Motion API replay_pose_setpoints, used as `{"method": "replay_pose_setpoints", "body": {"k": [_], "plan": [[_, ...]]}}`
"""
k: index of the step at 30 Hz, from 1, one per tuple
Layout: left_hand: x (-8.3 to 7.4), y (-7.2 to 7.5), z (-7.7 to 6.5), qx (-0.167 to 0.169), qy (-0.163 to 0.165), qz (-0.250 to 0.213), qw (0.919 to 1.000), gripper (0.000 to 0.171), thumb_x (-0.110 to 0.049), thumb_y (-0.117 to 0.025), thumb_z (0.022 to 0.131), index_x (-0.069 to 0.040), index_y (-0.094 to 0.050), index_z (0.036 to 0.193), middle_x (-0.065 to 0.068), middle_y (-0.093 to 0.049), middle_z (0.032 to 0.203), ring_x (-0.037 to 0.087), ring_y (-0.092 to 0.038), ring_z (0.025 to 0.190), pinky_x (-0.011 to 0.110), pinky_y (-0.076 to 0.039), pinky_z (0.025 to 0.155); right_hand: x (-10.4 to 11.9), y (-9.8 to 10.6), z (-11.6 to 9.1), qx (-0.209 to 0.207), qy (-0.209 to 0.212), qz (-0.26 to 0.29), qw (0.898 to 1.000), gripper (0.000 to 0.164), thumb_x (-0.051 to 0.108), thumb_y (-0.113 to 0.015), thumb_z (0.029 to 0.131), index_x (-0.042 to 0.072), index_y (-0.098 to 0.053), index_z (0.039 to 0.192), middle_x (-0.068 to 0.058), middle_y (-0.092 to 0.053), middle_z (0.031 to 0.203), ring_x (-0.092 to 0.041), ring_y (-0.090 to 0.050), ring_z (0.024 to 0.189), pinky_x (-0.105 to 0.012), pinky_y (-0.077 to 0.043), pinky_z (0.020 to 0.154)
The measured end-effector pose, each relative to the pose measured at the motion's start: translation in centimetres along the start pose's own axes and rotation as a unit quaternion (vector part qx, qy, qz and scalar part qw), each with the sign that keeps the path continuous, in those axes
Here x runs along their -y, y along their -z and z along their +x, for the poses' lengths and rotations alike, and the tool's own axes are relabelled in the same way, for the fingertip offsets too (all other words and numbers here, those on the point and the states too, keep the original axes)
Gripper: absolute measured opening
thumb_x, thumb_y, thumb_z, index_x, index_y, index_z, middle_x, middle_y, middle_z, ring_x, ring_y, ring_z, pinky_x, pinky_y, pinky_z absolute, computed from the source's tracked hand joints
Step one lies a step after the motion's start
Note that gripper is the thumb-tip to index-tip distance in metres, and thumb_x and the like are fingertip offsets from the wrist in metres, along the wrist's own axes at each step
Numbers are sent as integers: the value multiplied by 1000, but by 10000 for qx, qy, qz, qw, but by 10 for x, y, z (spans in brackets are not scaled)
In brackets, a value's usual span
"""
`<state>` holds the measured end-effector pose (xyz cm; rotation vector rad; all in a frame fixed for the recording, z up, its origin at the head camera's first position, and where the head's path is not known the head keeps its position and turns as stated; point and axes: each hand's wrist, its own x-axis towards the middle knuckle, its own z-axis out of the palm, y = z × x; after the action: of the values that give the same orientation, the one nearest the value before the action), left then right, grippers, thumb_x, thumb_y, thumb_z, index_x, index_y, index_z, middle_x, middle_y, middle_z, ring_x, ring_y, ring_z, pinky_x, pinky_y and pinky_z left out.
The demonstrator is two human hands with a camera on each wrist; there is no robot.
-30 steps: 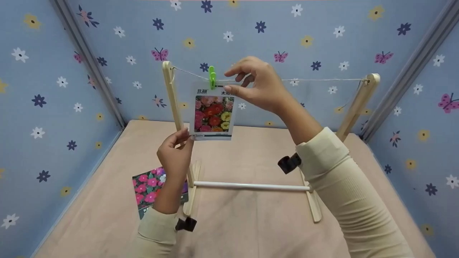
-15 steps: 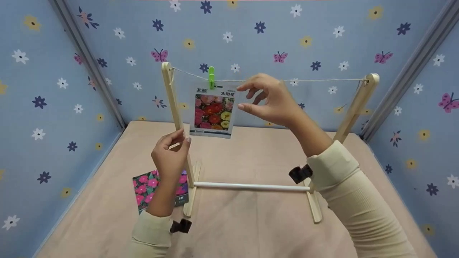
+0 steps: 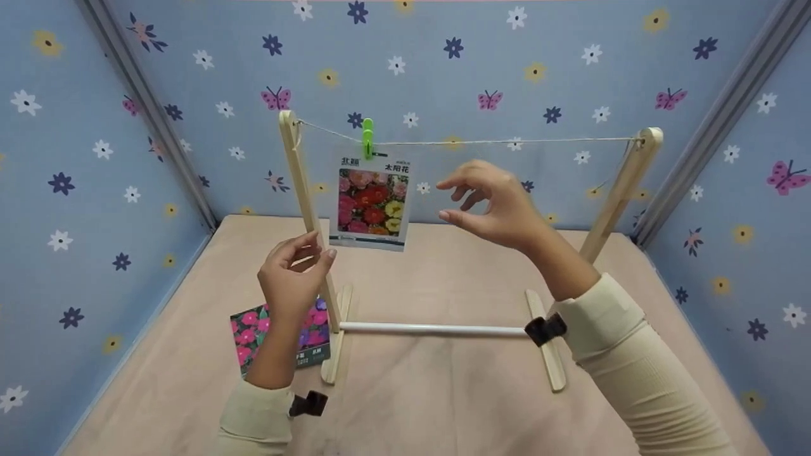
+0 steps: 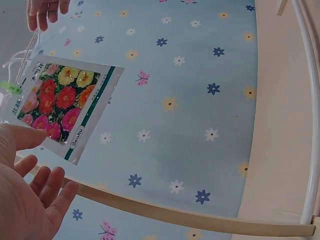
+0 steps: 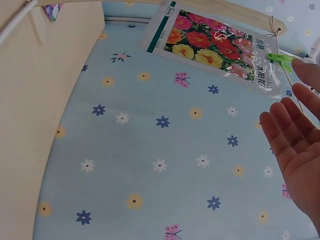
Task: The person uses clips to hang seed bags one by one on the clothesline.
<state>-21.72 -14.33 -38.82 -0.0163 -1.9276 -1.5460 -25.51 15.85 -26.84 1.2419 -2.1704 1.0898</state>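
Observation:
A seed packet [image 3: 371, 201] with red, pink and yellow flowers hangs from a string [image 3: 507, 140], held by a green clothespin [image 3: 367, 139] near the string's left end. My left hand [image 3: 293, 272], fingers loosely bent, is beside the left wooden post [image 3: 299, 174], just below and left of the packet; it holds nothing. To the right of the packet, below the string, my right hand [image 3: 497, 206] is in the air with relaxed fingers and a gap between thumb and fingertips. Both wrist views show the packet [image 4: 62, 102] apart from the fingers.
A second flower packet [image 3: 313, 339] lies on the pink-beige surface [image 3: 443, 405], partly behind my left forearm. The rack has a right post [image 3: 618, 196], wooden feet [image 3: 339, 342] and a white bar [image 3: 437, 329] low between them. Blue floral panels [image 3: 405, 38] enclose the back and sides.
My right hand has moved from the packet's upper right corner down and to the right. My left hand has let go of the packet's lower left corner and shifted slightly left.

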Motion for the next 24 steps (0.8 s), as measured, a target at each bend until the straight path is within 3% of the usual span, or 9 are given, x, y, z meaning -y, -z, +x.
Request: {"method": "replay_pose_setpoints", "body": {"k": [6,11,18,21,24], "plan": [[6,8,1,388,-308,-323,9983,36,-6,-82,79,-1,-71,113,10,-65,105,19,-65,96,25,-56,80,-9,-4,-24,-344,-166,28,9993,29,10,-79,83,1,-70,109,-11,-65,105,-21,-62,88,-33,-58,71],[10,16,2,809,-303,-501,9950,38,-3,-81,78,2,-69,115,14,-62,109,23,-62,100,31,-56,83,-18,-9,-50,-583,-316,-127,9977,29,8,-78,84,2,-70,110,-9,-65,106,-22,-63,88,-34,-58,72],[-10,26,-3,1188,-370,-497,9910,39,9,-76,78,13,-64,115,26,-57,112,37,-60,103,42,-54,85,-28,-15,-85,-756,-300,-467,9956,34,-4,-80,76,-3,-69,108,-15,-66,103,-30,-65,82,-41,-58,68],[-14,30,-3,1339,-334,-446,9894,39,8,-76,78,13,-64,115,26,-56,113,37,-59,104,41,-54,86,-29,-15,-95,-877,-272,-440,9948,37,-11,-80,71,-7,-67,105,-19,-65,101,-34,-64,81,-44,-58,66],[-12,34,-4,1510,-194,-349,9877,40,7,-76,80,11,-64,117,21,-56,116,34,-59,105,34,-54,88,-29,-12,-105,-908,-335,-327,9948,40,-12,-79,70,-8,-66,108,-18,-65,103,-32,-63,84,-38,-58,71]]}}
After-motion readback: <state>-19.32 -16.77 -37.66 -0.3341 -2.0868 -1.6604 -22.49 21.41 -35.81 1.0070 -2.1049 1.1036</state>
